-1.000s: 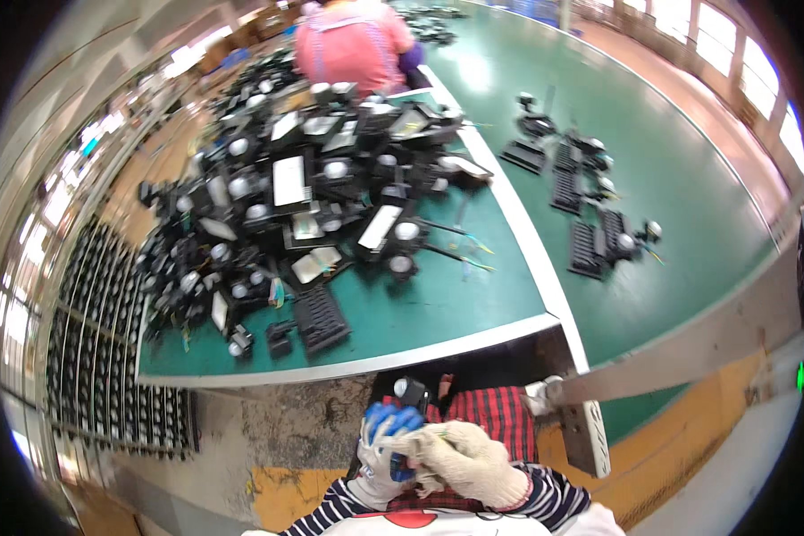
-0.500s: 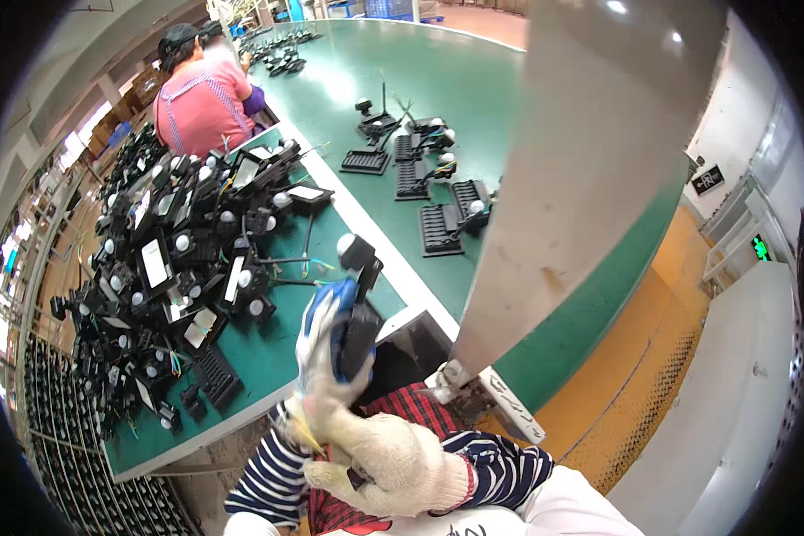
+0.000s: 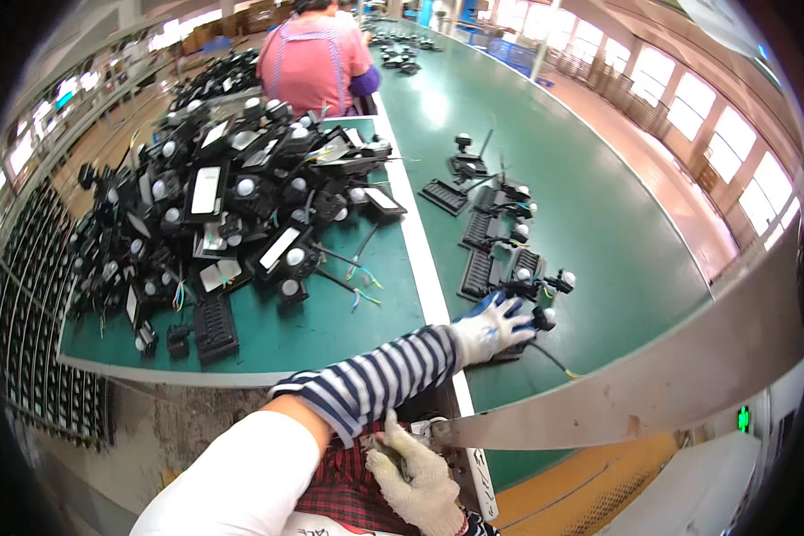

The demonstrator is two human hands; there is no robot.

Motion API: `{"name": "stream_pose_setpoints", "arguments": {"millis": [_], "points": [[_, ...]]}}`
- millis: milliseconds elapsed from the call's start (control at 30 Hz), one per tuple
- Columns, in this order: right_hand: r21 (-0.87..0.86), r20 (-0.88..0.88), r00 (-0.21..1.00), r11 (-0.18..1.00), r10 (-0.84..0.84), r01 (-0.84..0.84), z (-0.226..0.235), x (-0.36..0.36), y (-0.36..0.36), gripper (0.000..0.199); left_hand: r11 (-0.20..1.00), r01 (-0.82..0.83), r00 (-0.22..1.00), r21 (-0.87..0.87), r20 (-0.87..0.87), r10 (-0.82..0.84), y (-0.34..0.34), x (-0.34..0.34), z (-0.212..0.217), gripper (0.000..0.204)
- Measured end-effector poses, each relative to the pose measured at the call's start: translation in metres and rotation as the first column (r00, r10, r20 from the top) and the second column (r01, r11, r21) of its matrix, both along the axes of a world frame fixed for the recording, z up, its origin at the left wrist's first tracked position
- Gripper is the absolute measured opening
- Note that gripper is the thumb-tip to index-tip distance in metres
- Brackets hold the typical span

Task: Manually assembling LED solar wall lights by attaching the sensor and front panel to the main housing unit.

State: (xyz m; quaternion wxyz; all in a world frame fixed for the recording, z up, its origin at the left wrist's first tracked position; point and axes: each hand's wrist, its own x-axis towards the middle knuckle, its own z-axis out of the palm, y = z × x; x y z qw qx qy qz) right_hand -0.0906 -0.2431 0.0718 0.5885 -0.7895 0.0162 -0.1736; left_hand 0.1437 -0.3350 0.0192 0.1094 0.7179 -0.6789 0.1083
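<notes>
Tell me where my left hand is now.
In the head view, right of centre: your left hand is spread over the row's nearest black unit, on the green surface just right of the white strip.

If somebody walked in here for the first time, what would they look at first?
Probably the big heap of black lamps with white domes, on the green table at left. Next, the left hand in its white-and-blue glove, stretched over the long green surface at right. Then the person in pink, near the top beyond the heap.
</notes>
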Motion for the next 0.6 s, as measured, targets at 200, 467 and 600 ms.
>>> {"name": "stream_pose_setpoints", "arguments": {"millis": [200, 467, 600], "points": [[-0.075, 0.027, 1.000, 0.997, 0.014, -0.012, -0.036, 0.003, -0.003, 0.047, 0.896, -0.344, 0.928, 0.280, -0.047, 0.371, 0.009, 0.037, 0.034, 0.087], [0.697, -0.389, 0.742, 0.701, 0.546, -0.151, -0.019, -0.002, 0.003, 0.045, 0.518, -0.771, 0.563, -0.370, -0.015, 0.827, 0.200, 0.008, 0.093, 0.084], [0.560, -0.220, 0.856, 0.780, 0.467, -0.281, -0.042, 0.006, 0.018, 0.045, 0.456, -0.886, 0.461, -0.082, -0.071, 0.884, 0.250, 0.019, 0.086, 0.070]]}}
